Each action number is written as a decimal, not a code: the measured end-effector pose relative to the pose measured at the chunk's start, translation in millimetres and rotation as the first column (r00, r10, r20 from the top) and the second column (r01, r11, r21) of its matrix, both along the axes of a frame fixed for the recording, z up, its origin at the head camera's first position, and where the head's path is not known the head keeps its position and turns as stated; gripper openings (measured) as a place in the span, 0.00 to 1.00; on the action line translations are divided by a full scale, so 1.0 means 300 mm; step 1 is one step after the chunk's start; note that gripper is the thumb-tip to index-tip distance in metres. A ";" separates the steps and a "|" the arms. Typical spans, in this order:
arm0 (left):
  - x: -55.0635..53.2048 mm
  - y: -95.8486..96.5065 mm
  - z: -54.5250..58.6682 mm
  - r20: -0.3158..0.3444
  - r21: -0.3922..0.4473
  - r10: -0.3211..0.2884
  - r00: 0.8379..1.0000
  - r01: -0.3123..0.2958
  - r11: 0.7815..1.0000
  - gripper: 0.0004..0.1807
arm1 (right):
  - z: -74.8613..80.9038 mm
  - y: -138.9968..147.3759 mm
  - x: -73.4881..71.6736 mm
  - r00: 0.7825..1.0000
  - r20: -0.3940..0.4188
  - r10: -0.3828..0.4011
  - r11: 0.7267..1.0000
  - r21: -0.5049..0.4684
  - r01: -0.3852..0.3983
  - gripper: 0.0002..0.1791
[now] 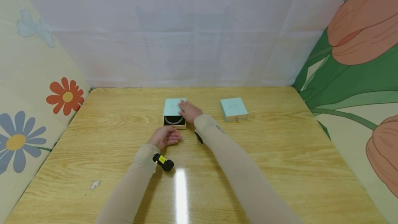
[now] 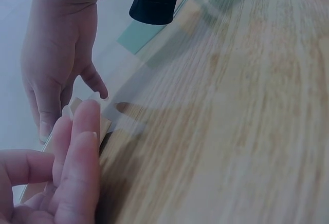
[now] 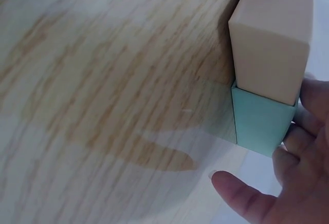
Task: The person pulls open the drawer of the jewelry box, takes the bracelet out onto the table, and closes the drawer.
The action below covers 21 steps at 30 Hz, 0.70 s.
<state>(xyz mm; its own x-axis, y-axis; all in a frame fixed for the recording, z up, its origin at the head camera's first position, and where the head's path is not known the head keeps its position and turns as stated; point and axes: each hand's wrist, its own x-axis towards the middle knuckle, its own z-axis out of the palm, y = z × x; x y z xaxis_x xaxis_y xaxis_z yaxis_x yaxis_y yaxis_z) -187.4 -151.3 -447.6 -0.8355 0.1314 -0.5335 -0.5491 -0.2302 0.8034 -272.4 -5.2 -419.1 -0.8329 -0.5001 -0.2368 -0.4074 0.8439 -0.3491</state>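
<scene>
A mint-green box sleeve (image 1: 171,106) lies on the table, with its cream drawer (image 3: 270,59) slid partly out toward me. Inside the drawer's black lining sits a silvery ring-shaped bangle (image 1: 173,123), its far part hidden under the sleeve. The fingers of my right hand (image 1: 190,111) rest on the sleeve's right side and top; in the right wrist view its thumb stands away from the box. Close by the drawer's front end is my left hand (image 1: 165,137), fingers extended and slightly bent, holding nothing.
A second mint-green box (image 1: 234,108), closed, stands on the wood-grain table (image 1: 280,155) to the right. White cloth (image 1: 192,44) hangs behind the table's far edge, and flower-patterned panels flank both sides. A small white patch (image 1: 94,185) marks the table at front left.
</scene>
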 end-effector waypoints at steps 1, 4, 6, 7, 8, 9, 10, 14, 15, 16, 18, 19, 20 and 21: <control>0.001 0.000 0.000 -0.002 0.001 0.000 1.000 0.000 1.000 0.07 | 0.000 0.000 -0.001 1.000 -0.003 0.002 1.000 0.002 -0.002 0.29; 0.005 0.000 0.001 -0.003 0.005 -0.006 1.000 0.006 1.000 0.07 | -0.002 0.000 -0.005 1.000 -0.013 0.013 1.000 0.012 -0.012 0.29; 0.006 0.000 0.002 0.000 0.003 -0.011 1.000 0.011 1.000 0.07 | -0.003 0.000 -0.006 1.000 -0.019 0.019 1.000 0.015 -0.019 0.28; 0.007 0.001 0.003 0.004 0.000 -0.009 1.000 0.009 1.000 0.07 | -0.003 0.000 -0.006 1.000 -0.022 0.021 1.000 0.012 -0.021 0.28; 0.008 0.001 0.003 0.007 0.000 -0.009 1.000 0.009 1.000 0.07 | -0.002 0.000 -0.005 0.999 -0.022 0.023 1.000 0.011 -0.023 0.28; 0.008 0.002 0.002 0.007 0.001 -0.012 1.000 0.012 1.000 0.07 | -0.002 0.000 -0.006 0.999 -0.023 0.023 1.000 0.009 -0.023 0.28; 0.008 0.002 0.001 0.007 0.003 -0.015 1.000 0.015 1.000 0.07 | -0.003 0.000 -0.006 0.999 -0.022 0.023 1.000 0.007 -0.023 0.28; 0.008 0.003 -0.005 0.004 0.012 -0.024 1.000 0.024 1.000 0.09 | -0.008 0.002 -0.008 0.999 -0.027 0.021 1.000 0.002 -0.021 0.28; 0.009 0.002 -0.007 0.003 0.013 -0.027 1.000 0.027 1.000 0.08 | -0.010 0.002 -0.008 0.999 -0.028 0.021 1.000 0.000 -0.021 0.28; 0.009 0.001 -0.008 0.004 0.012 -0.025 1.000 0.025 1.000 0.08 | -0.012 0.002 -0.008 0.999 -0.030 0.021 1.000 0.000 -0.021 0.28; 0.010 -0.001 -0.009 0.009 0.007 -0.020 1.000 0.020 1.000 0.08 | -0.014 0.002 -0.008 0.999 -0.033 0.022 1.000 -0.001 -0.022 0.28; 0.011 -0.001 -0.009 0.011 0.006 -0.019 1.000 0.019 1.000 0.07 | -0.013 0.002 -0.008 0.999 -0.033 0.021 1.000 -0.003 -0.021 0.28; 0.011 -0.002 -0.009 0.012 0.005 -0.021 1.000 0.021 1.000 0.07 | -0.013 0.002 -0.008 0.999 -0.031 0.020 1.000 -0.006 -0.021 0.28; 0.012 -0.003 -0.008 0.012 0.005 -0.025 1.000 0.025 1.000 0.07 | -0.011 0.001 -0.008 0.999 -0.030 0.020 1.000 -0.008 -0.020 0.28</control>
<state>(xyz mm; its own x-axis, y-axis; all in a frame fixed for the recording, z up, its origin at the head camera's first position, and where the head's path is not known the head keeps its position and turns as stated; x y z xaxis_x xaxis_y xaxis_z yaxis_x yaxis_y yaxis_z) -183.9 -152.2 -450.1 -0.8253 0.1545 -0.5431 -0.5646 -0.2204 0.7954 -274.9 -4.7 -422.5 -0.8296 -0.5185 -0.2073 -0.4345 0.8326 -0.3436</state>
